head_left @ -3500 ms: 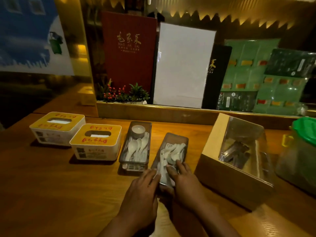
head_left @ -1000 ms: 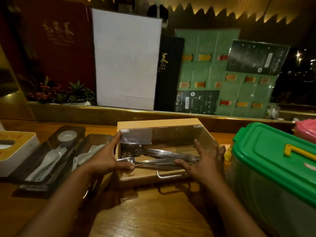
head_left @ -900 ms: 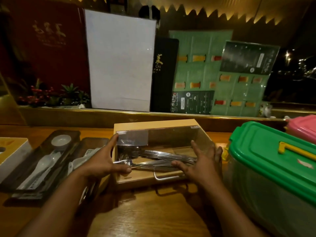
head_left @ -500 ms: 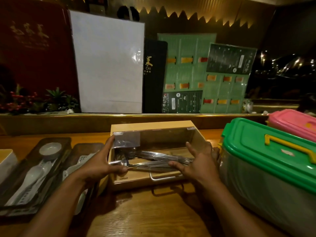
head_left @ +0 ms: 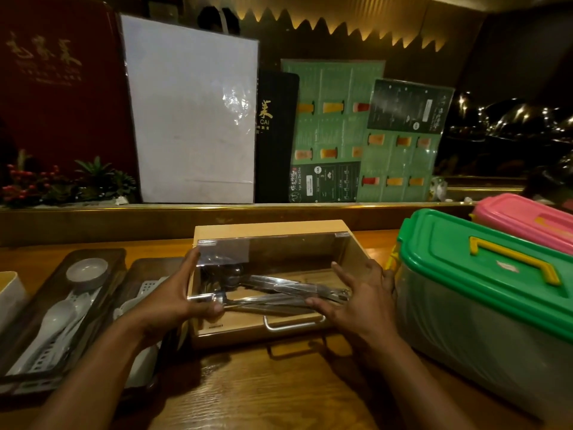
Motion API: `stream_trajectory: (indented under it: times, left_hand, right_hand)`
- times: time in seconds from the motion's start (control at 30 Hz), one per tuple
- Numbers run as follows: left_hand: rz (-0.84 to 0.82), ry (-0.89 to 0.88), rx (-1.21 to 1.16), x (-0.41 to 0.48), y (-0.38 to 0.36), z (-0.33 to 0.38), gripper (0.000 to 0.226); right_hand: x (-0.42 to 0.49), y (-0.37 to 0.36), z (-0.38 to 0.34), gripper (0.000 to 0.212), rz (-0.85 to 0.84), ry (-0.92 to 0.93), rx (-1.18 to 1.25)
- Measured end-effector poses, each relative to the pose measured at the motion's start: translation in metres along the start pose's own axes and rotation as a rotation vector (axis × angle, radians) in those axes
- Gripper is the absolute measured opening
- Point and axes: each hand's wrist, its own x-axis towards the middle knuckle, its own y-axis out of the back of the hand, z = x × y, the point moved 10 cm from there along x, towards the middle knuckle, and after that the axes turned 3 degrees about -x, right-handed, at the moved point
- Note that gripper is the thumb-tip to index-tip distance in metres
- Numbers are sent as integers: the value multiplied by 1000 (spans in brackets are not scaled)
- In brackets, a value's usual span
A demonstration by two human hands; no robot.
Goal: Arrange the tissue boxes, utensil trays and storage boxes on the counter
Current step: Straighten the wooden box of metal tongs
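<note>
A wooden utensil box (head_left: 273, 227) with a clear sloping lid and metal cutlery inside sits square on the counter in front of me. My left hand (head_left: 173, 297) grips its left front corner and my right hand (head_left: 361, 301) presses on its right front side. Two dark utensil trays with white spoons, one (head_left: 59, 308) at the far left and one (head_left: 145, 293) beside the box, lie to the left. A tissue box corner (head_left: 9, 297) shows at the left edge. A green-lidded storage box (head_left: 483, 283) and a pink-lidded one (head_left: 524, 217) stand to the right.
A raised wooden ledge (head_left: 124, 220) runs along the back of the counter, with menus (head_left: 335, 131), a white board (head_left: 192, 113) and a small plant with red berries (head_left: 59, 184) behind it. Bare wooden counter (head_left: 263, 395) lies in front of the box.
My hands left the right spoon tray and took hold of the wooden utensil box, which was turned from angled to square. My view has shifted right, revealing the pink-lidded box.
</note>
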Motion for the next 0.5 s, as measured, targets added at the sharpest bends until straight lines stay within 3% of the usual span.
stream_trajectory:
  times: [0.2,0.33,0.5]
  left_hand:
    - [29,19,60,6,-2,2,123]
    - [293,-76,384,0,-3,33,117]
    - [466,-246,620,-16,-63,87,102]
  right_hand:
    - [-5,-3,-1,97,-99,97,-73]
    - [-22,26,3,85,-174,208,22]
    - [-35,95,41,56,-48,335,157]
